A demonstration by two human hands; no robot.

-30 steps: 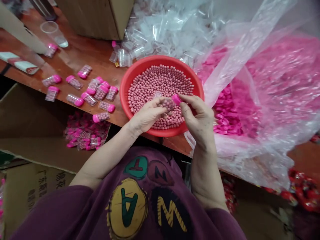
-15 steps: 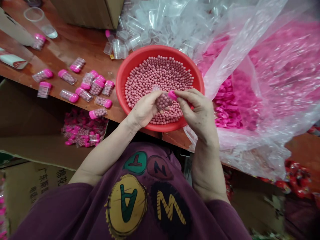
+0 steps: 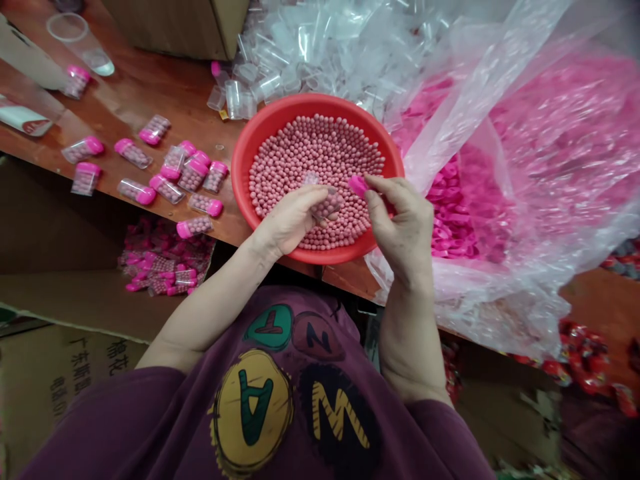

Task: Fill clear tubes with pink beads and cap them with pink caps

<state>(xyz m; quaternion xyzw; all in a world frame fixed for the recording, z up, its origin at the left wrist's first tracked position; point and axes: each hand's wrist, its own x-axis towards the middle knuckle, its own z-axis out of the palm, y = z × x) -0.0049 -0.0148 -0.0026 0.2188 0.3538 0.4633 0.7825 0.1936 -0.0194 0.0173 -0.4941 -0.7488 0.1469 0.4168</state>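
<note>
A: How are the hands sitting here?

B: Both forearms come up bare from the lap and angle in toward each other. Left hand (image 3: 293, 217) is curled, knuckles up, fingers closed around something small. Right hand (image 3: 403, 223) is just beside it, not touching, wrist bent a bit, thumb and forefinger pinched together at the tips.

A: Sleeves?

B: Short purple ones, down near the bottom edge.

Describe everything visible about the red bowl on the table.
The round red plastic bowl sits upright at the near edge of the brown wooden table, its near rim overhanging slightly. It is shallow, smooth-walled and filled with small pink round beads in a fairly even layer. The left hand and right hand hover over its near side. A clear plastic bag presses against its right rim, and empty clear vials lie behind it.
</note>
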